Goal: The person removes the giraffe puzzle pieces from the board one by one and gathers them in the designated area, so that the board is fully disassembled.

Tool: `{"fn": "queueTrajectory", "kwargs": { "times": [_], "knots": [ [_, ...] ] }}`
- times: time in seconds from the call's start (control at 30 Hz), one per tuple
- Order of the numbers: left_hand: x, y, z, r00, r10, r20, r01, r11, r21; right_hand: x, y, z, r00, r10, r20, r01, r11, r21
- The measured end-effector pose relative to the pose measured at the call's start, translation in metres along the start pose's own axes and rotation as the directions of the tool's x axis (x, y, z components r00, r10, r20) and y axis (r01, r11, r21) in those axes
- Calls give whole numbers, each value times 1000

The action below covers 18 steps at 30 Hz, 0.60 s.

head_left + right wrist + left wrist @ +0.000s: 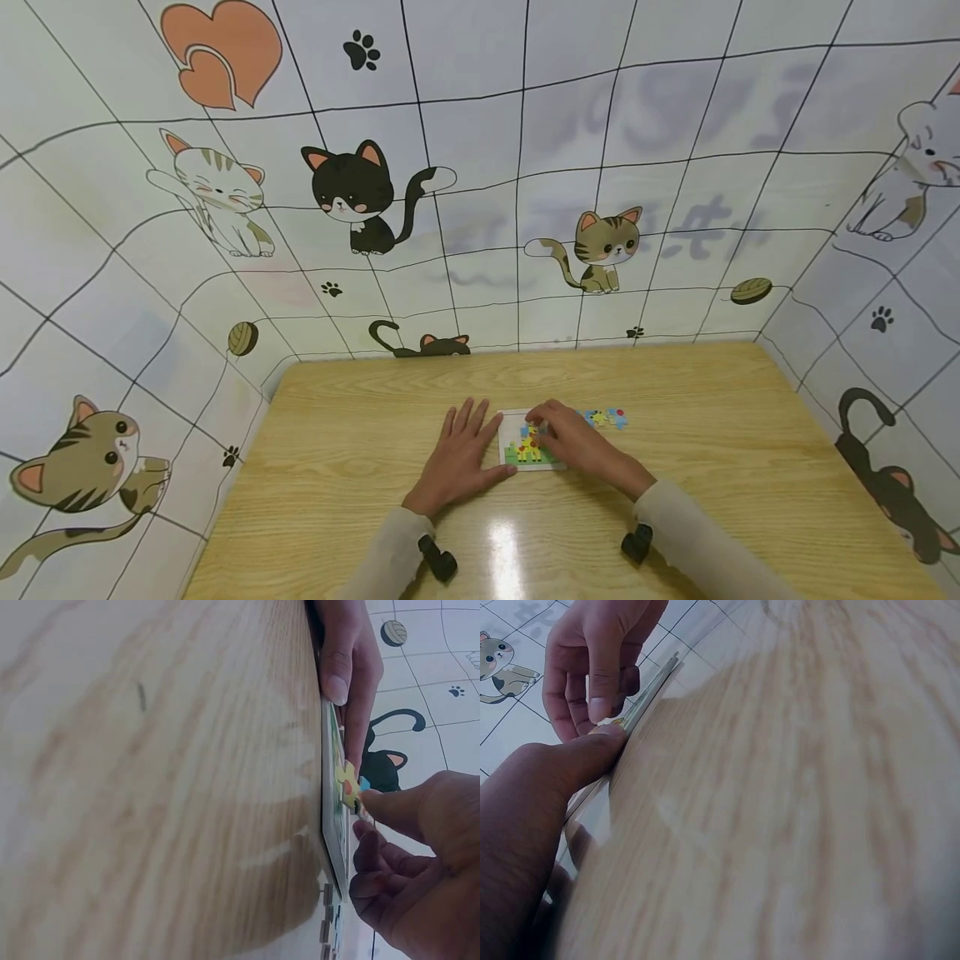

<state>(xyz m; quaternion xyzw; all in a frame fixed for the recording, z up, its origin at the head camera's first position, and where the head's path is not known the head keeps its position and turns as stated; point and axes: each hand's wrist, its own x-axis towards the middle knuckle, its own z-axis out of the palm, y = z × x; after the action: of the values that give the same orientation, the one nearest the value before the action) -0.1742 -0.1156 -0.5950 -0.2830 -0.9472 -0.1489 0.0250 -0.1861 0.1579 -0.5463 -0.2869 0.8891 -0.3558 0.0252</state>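
A white-framed jigsaw puzzle board [512, 425] lies on the table, partly filled with pieces that show a yellow giraffe on green. My left hand [459, 457] rests at the board's left side, fingers spread and fairly straight, its thumb [600, 739] touching the near edge. Over the board's right part, my right hand [576, 440] pinches a yellow-and-blue jigsaw piece [349, 784] between thumb and fingers. That piece stands tilted at the board's surface. In the head view the right hand hides the board's right side.
Several loose jigsaw pieces [609, 418] lie on the wooden table [360, 417] just right of the board, partly behind the right hand. White walls [480, 183] with cat drawings and grid lines enclose the table's back and sides.
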Motion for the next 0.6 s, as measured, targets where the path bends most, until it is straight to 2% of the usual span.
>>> {"fn": "queueTrajectory", "kwargs": {
  "times": [0.13,0.37,0.6],
  "knots": [
    [0,0,0,1000,1,-3,-1,1000,2,2,-2,1,998,47,-35,-46,999,25],
    [0,-1,2,1000,-3,-3,3,1000,-1,-1,-2,3,996,13,-83,-9,999,47],
    [0,0,0,1000,1,-6,-1,1000,-13,-3,-4,2,997,20,-79,-14,997,74]
  ]
}}
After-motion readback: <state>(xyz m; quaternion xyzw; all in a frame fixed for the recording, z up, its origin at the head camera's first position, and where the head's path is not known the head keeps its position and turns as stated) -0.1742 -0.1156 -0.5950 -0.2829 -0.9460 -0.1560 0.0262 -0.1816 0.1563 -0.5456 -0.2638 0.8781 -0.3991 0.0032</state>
